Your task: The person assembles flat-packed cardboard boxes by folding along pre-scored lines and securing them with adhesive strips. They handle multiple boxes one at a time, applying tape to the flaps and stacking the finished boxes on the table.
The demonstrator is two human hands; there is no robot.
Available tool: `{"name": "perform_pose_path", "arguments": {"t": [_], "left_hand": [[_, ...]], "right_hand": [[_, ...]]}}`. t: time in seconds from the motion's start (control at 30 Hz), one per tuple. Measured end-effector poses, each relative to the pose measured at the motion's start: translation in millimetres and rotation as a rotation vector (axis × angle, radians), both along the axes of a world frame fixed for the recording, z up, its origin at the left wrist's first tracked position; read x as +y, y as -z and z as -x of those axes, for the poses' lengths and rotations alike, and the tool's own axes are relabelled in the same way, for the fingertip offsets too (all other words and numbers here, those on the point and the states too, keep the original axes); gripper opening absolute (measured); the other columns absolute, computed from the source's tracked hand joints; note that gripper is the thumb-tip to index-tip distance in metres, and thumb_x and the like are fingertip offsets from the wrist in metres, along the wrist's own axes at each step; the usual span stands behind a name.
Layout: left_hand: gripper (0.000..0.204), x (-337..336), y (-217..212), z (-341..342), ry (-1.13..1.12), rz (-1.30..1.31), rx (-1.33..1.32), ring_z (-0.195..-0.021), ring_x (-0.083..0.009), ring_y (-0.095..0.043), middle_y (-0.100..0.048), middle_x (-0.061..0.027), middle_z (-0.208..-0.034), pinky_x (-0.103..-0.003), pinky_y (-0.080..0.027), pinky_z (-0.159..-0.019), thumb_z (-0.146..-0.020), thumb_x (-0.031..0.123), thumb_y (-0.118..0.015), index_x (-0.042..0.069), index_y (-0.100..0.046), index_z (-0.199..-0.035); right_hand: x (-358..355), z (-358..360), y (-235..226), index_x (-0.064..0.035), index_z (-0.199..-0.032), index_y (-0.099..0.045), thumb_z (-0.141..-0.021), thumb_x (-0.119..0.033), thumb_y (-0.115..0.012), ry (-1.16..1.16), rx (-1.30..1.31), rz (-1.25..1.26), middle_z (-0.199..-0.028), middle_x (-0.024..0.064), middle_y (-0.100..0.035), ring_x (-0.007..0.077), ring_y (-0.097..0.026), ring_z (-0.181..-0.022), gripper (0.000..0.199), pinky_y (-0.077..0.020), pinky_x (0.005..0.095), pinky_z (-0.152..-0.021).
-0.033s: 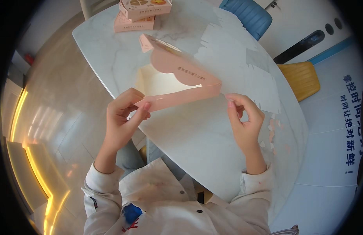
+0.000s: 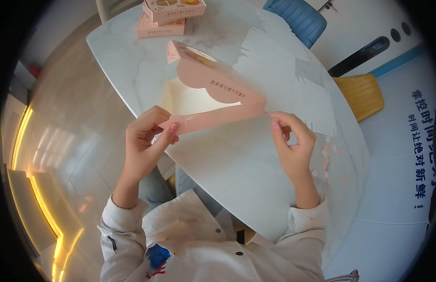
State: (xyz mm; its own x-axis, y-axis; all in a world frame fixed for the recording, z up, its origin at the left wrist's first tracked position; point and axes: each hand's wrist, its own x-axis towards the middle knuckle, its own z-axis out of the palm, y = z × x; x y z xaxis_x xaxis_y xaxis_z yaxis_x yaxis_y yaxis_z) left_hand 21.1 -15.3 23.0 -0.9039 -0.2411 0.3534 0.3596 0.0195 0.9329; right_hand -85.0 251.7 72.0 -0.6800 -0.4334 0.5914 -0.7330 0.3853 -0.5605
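Pink carton blank [image 2: 213,101]: thin matte card, half-folded, held up over the near edge of the counter [image 2: 255,160]. Scalloped flap on top, cream inner face showing, long straight strip along the front. Dark print line on the flap, small colour picture at the far end. Left hand [image 2: 145,141] pinches the strip's left end, thumb on top, fingers curled under. Right hand [image 2: 293,143] pinches the right corner with fingertips, other fingers loosely bent. Counter is oval, white marble-look with grey veining, glossy. Flat white sheets with jagged edges [image 2: 293,70] lie to the right of the carton. Two stacked pink boxes [image 2: 168,16] at the far edge, top one with round pictures on the lid. Blue chair [image 2: 298,19] and yellow chair [image 2: 361,94] beyond. Blue characters on the white floor [image 2: 422,145] at right.
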Motion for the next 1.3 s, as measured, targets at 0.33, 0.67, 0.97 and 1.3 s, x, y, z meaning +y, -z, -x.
{"name": "perform_pose_path", "arguments": {"t": [0.33,0.67,0.97,1.3], "left_hand": [[0.009,-5.6,7.0,-7.6,-0.004,-0.062,0.013,-0.071,-0.0123,-0.060,-0.062,-0.0090,-0.088,-0.024,-0.050,-0.061,-0.093,0.000,-0.061,-0.007,-0.065,-0.089],[0.011,25.6,-8.7,-12.6,-0.049,0.531,0.071,-0.069,-0.0187,-0.060,-0.061,-0.0096,-0.086,-0.028,-0.049,-0.059,-0.079,-0.007,-0.072,-0.004,-0.063,-0.085],[0.012,22.1,-0.9,-11.0,0.114,0.073,-0.089,-0.082,-0.0149,-0.069,-0.066,-0.0083,-0.090,-0.027,-0.058,-0.073,-0.090,-0.004,-0.066,-0.003,-0.059,-0.099],[0.022,32.8,-29.1,-3.7,0.088,0.462,-0.280,-0.078,-0.0185,-0.071,-0.067,-0.0118,-0.091,-0.028,-0.058,-0.068,-0.090,-0.009,-0.062,-0.001,-0.045,-0.100]], "right_hand": [[-13.7,-3.2,0.5,-0.0044,-0.104,-0.070,-0.082,0.006,-0.069,-0.098,0.057,0.011,-0.078,0.0021,-0.065,0.0087,-0.051,-0.057,0.025,-0.0391,0.0235,-0.050],[-36.1,-26.4,8.5,-0.0050,-0.089,-0.061,-0.083,-0.004,-0.068,-0.193,0.183,-0.476,-0.064,0.0056,-0.053,0.0207,-0.058,-0.056,0.010,-0.0461,0.0302,-0.049],[-39.7,-30.5,-4.2,-0.0050,-0.082,-0.055,-0.084,-0.007,-0.071,-0.169,0.092,-0.371,-0.064,0.0055,-0.053,0.0211,-0.057,-0.055,0.016,-0.0439,0.0324,-0.048],[-43.6,-27.9,-6.7,-0.0037,-0.079,-0.053,-0.070,0.002,-0.064,-0.225,0.203,-0.516,-0.063,0.0054,-0.052,0.0205,-0.058,-0.060,0.016,-0.0459,0.0334,-0.054]]}}
